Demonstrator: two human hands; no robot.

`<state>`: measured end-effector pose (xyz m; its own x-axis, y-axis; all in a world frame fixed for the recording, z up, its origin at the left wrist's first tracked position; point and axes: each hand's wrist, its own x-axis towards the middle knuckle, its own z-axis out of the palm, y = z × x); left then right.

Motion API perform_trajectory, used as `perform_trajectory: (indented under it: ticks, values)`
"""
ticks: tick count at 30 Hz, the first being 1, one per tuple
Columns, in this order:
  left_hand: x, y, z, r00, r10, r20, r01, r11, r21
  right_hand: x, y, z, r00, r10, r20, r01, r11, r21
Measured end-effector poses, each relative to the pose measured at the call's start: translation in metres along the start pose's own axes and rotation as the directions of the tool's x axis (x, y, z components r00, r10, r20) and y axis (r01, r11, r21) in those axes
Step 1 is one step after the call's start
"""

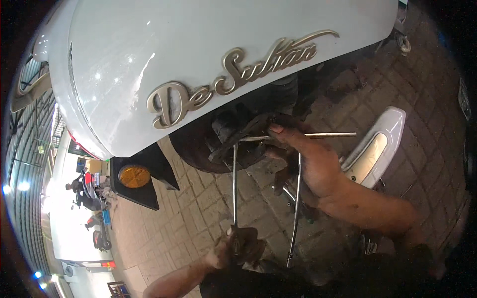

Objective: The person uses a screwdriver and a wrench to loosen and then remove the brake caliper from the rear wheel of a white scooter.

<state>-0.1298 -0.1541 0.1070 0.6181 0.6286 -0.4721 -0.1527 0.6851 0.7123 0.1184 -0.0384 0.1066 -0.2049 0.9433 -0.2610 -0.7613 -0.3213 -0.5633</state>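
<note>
My left hand (237,248), low in the middle, is closed round the lower end of a slim silver rod (235,188). The rod's upper end meets a dark, dirty part (226,146) under a white body panel (198,44). My right hand (313,164) is closed on a horizontal silver bar (330,134) beside that dark part, its thumb on top. A second long rod (296,213) runs down from the right hand towards the bottom. Whether it joins the bar is hidden by the fingers.
A black bracket with a round orange reflector (134,177) hangs at the panel's lower left. On the paving (427,99) at right lies a white curved part with a beige inlay (373,156). Scooters (97,231) and a person (77,186) are far left.
</note>
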Motion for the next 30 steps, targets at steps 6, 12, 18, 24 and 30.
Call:
perform_trajectory:
  ticks: [6, 12, 18, 24, 30]
  values:
    - [0.003, -0.02, -0.007, 0.953, -0.188, -0.237, 0.178, 0.982, -0.06, -0.002, 0.0, 0.003, 0.995, 0.1, 0.016, -0.101, 0.991, 0.09]
    - [0.007, -0.022, -0.008, 0.959, -0.267, -0.092, 0.262, 0.963, -0.059, 0.002, 0.003, 0.001, 0.994, 0.106, 0.017, -0.108, 0.987, 0.122]
    - [0.017, -0.008, 0.008, 0.967, -0.252, -0.04, 0.251, 0.968, -0.011, 0.0, 0.007, 0.006, 0.997, 0.067, 0.024, -0.07, 0.98, 0.187]
    - [0.014, -0.003, 0.021, 0.923, -0.229, -0.309, 0.25, 0.968, 0.031, 0.004, 0.017, 0.004, 0.997, 0.04, 0.059, -0.053, 0.97, 0.239]
    - [0.016, 0.004, 0.022, 0.955, -0.203, -0.216, 0.224, 0.971, 0.078, 0.005, 0.023, 0.009, 0.999, -0.005, 0.045, -0.006, 0.968, 0.25]
